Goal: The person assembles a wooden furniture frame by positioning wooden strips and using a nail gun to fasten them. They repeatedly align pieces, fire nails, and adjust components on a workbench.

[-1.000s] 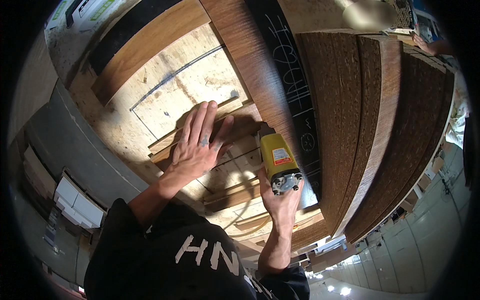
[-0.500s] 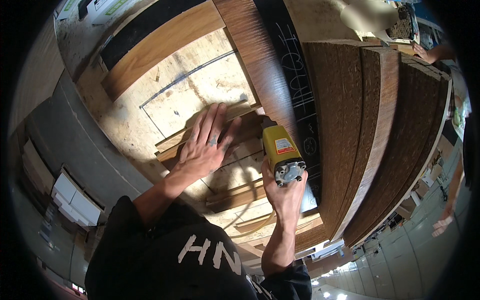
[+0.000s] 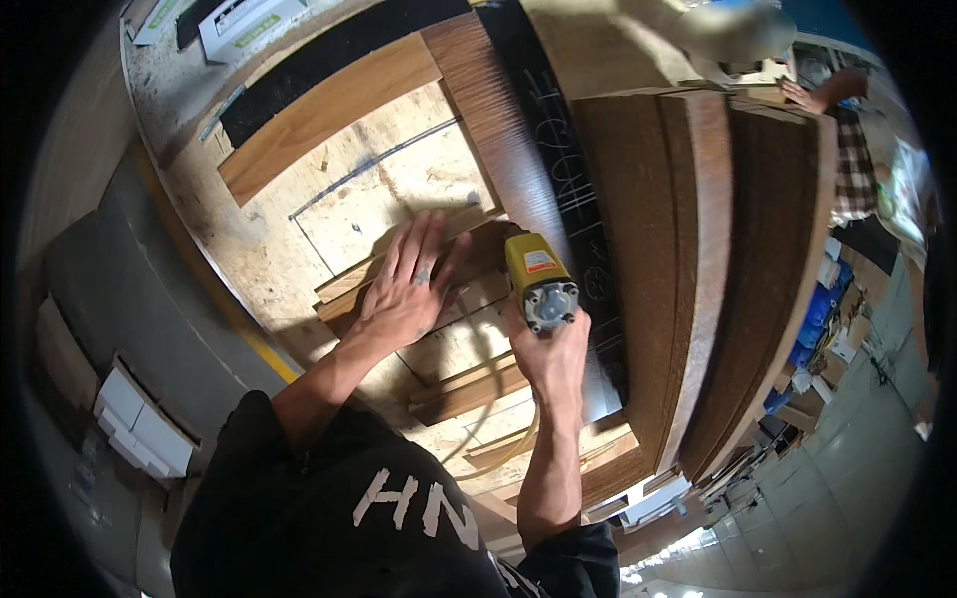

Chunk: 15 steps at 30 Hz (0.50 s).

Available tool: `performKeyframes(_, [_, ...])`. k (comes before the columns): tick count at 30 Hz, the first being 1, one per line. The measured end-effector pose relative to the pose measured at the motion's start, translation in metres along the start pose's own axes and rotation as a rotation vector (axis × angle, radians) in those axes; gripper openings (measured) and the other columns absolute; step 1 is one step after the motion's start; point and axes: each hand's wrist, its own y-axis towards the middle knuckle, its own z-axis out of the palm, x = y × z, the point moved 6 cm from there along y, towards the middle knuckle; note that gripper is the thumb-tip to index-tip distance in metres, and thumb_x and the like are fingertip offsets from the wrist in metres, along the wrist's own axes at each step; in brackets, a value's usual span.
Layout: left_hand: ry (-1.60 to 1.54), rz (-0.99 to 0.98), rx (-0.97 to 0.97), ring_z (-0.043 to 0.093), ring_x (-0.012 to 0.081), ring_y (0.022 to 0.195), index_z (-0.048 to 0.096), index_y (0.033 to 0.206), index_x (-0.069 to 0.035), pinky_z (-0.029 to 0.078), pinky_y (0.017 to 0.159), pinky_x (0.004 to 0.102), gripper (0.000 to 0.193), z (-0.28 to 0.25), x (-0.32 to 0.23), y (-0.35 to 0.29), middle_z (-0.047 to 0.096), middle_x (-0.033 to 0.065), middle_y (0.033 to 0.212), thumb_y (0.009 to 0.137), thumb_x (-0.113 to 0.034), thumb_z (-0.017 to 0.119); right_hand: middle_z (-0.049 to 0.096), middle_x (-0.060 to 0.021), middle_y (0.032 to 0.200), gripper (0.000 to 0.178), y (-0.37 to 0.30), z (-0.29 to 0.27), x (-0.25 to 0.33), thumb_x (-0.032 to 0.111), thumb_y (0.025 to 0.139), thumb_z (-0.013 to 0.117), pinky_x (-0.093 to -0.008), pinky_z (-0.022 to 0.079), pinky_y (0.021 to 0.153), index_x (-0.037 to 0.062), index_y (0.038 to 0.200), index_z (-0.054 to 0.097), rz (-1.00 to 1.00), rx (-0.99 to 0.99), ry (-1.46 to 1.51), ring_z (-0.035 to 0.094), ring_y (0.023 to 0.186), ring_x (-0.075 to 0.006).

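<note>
My left hand (image 3: 407,287) lies flat, fingers spread, on a stack of short wooden strips (image 3: 469,289) on a chipboard bench top (image 3: 259,249). My right hand (image 3: 550,351) grips a yellow power tool (image 3: 536,277) with a grey round end, held against the strips just right of my left fingers. A pale hose or cord (image 3: 503,453) curves down from the tool toward my body.
A long brown plank (image 3: 324,115) lies across the bench at the back. Dark veneered boards (image 3: 688,259) are stacked to the right, with a black strip (image 3: 563,169) beside them. Another person's hand (image 3: 812,92) reaches in at the top right. White boxes (image 3: 140,424) sit on the floor at left.
Both hands and the tool keep their hold on the strips; the view has shifted slightly, so they sit a little lower and more to the right.
</note>
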Motion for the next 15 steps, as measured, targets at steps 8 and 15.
performKeyframes(8, [0.066, 0.026, -0.057, 0.026, 0.0430, 0.151, 0.031, 0.156, 0.002, 0.025, 0.126, 0.0520, 0.078, -0.008, -0.001, 0.005, 0.026, 0.0305, 0.161, 0.090, -0.016, 0.069, 0.073, -0.0205, 0.087, 0.039, -0.028, 0.015, -0.001, 0.032, 0.086, 0.077, -0.0445, 0.056, 0.078, -0.0051, 0.097, 0.074, 0.152, 0.109, 0.145, 0.070, 0.082, -0.0314])
performKeyframes(15, [0.126, 0.059, -0.239, 0.040, 0.0401, 0.145, 0.033, 0.153, 0.001, 0.032, 0.126, 0.0469, 0.068, 0.019, 0.009, 0.006, 0.042, 0.0266, 0.152, 0.092, 0.000, 0.062, 0.071, -0.0283, 0.077, 0.044, -0.034, 0.017, 0.017, 0.033, 0.084, 0.078, -0.0457, 0.057, 0.068, -0.0105, 0.085, 0.073, 0.045, -0.066, 0.183, 0.077, 0.076, -0.0354])
